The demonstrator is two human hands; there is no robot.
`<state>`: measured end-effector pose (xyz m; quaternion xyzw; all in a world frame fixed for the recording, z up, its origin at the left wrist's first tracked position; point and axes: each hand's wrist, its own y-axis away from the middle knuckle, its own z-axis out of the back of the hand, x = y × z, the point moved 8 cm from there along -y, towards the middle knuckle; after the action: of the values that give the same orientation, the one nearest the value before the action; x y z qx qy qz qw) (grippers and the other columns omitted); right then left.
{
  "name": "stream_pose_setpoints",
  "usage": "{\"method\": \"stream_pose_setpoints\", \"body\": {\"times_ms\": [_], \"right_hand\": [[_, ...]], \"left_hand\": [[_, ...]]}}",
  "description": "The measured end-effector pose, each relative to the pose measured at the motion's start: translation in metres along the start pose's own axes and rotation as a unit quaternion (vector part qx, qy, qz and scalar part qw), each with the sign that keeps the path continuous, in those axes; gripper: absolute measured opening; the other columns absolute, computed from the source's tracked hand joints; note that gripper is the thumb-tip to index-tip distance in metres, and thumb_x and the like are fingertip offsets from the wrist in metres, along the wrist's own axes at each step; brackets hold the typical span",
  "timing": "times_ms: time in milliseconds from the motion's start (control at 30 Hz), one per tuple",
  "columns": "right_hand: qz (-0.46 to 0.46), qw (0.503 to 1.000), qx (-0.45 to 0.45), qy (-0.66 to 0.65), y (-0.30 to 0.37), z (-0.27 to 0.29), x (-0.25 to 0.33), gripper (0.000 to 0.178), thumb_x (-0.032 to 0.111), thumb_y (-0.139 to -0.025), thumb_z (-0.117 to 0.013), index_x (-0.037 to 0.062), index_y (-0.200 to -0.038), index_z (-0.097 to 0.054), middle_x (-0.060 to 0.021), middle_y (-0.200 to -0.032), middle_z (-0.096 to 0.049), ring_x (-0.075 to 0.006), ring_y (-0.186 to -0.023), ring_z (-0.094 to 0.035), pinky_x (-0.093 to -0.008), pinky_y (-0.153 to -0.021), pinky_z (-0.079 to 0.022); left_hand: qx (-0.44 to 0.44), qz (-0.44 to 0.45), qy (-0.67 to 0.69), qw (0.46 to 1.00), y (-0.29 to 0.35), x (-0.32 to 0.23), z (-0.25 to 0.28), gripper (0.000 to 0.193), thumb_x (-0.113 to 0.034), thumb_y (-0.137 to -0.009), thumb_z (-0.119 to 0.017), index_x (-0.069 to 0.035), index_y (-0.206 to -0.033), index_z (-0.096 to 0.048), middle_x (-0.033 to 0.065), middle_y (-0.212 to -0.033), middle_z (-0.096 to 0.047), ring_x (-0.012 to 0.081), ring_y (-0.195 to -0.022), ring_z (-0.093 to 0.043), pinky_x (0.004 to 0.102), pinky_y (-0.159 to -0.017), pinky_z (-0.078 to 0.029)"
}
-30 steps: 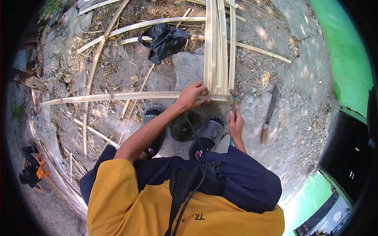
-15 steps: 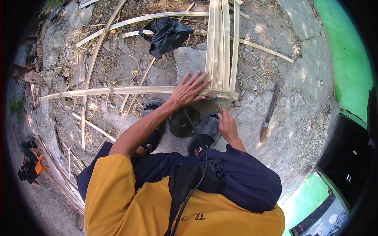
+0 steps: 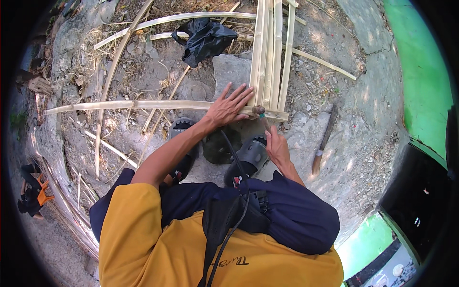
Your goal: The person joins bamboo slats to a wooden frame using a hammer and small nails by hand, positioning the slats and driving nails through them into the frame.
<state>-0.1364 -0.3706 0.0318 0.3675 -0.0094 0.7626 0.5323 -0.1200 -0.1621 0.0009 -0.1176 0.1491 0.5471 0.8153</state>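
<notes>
My left hand (image 3: 226,108) lies flat with its fingers stretched out, pressing on a long crosswise bamboo strip (image 3: 158,104). Its fingertips reach toward the near ends of several upright bamboo slats (image 3: 264,62), which run away from me side by side. In my closed right hand (image 3: 278,147) is the handle of a small hammer (image 3: 259,110) with a teal band below its brownish head. The hammer head is at the crosswise strip, just right of my left thumb, where the slats meet it. Whether a nail is under the head cannot be seen.
A black plastic bag (image 3: 205,41) lies beyond my left hand, near a flat stone (image 3: 231,72). Loose bamboo strips (image 3: 119,55) cross the ground at left. A dark wooden stick (image 3: 325,138) lies at right, before a green wall (image 3: 425,71). Another person (image 3: 31,191) is far left.
The hammer head has moved slightly away from me, onto the crosswise strip. My left hand stays on the strip. The whole view has shifted a little.
</notes>
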Motion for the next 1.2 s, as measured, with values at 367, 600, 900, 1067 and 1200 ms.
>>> {"method": "stream_pose_setpoints", "body": {"times_ms": [367,600,900,1067,1200], "right_hand": [[0.025,0.998,-0.004,0.065,0.009,-0.002,0.007,0.017,0.019,-0.106,-0.056,0.0059,-0.112,-0.048,-0.0269,-0.073,-0.067,-0.0508,-0.070,-0.067,-0.0602,-0.060,-0.051],[0.018,1.000,-0.021,-0.010,0.008,-0.006,-0.002,0.018,0.021,-0.107,-0.056,0.0040,-0.111,-0.050,-0.0282,-0.074,-0.065,-0.0520,-0.071,-0.065,-0.0610,-0.060,-0.047],[-0.114,0.957,-0.245,-0.104,-0.001,0.047,-0.068,0.027,0.026,-0.103,-0.067,0.0015,-0.102,-0.058,-0.0205,-0.093,-0.073,-0.0372,-0.073,-0.070,-0.0488,-0.065,-0.050],[-0.095,0.940,-0.289,-0.152,-0.020,0.055,-0.090,0.025,0.019,-0.095,-0.078,0.0018,-0.098,-0.060,-0.0168,-0.102,-0.076,-0.0254,-0.080,-0.074,-0.0379,-0.073,-0.055],[-0.121,0.937,-0.276,-0.179,-0.026,0.049,-0.089,0.023,0.012,-0.089,-0.081,0.0021,-0.097,-0.061,-0.0165,-0.098,-0.078,-0.0226,-0.080,-0.074,-0.0362,-0.075,-0.056]], "left_hand": [[-0.005,-0.001,-0.012,1.000,-0.002,0.004,0.004,0.094,-0.066,-0.099,-0.049,-0.004,-0.166,-0.027,0.0089,-0.175,-0.024,0.0260,-0.162,-0.019,0.0574,-0.131,-0.009],[-0.012,0.020,0.023,0.999,-0.003,0.006,0.006,0.104,-0.069,-0.095,-0.054,0.002,-0.165,-0.024,0.0178,-0.175,-0.019,0.0312,-0.164,-0.013,0.0573,-0.131,-0.005],[-0.028,0.058,0.045,0.997,-0.004,0.006,0.016,0.104,-0.068,-0.088,-0.066,0.000,-0.160,-0.036,0.0221,-0.167,-0.030,0.0380,-0.158,-0.021,0.0600,-0.129,-0.011],[-0.009,0.102,0.124,0.987,-0.008,0.002,0.018,0.100,-0.057,-0.083,-0.078,0.002,-0.155,-0.042,0.0206,-0.139,-0.050,0.0365,-0.135,-0.044,0.0607,-0.117,-0.027],[0.002,0.115,0.182,0.976,-0.009,0.003,0.011,0.097,-0.046,-0.083,-0.082,0.005,-0.154,-0.042,0.0194,-0.122,-0.054,0.0367,-0.118,-0.051,0.0523,-0.105,-0.040]]}}
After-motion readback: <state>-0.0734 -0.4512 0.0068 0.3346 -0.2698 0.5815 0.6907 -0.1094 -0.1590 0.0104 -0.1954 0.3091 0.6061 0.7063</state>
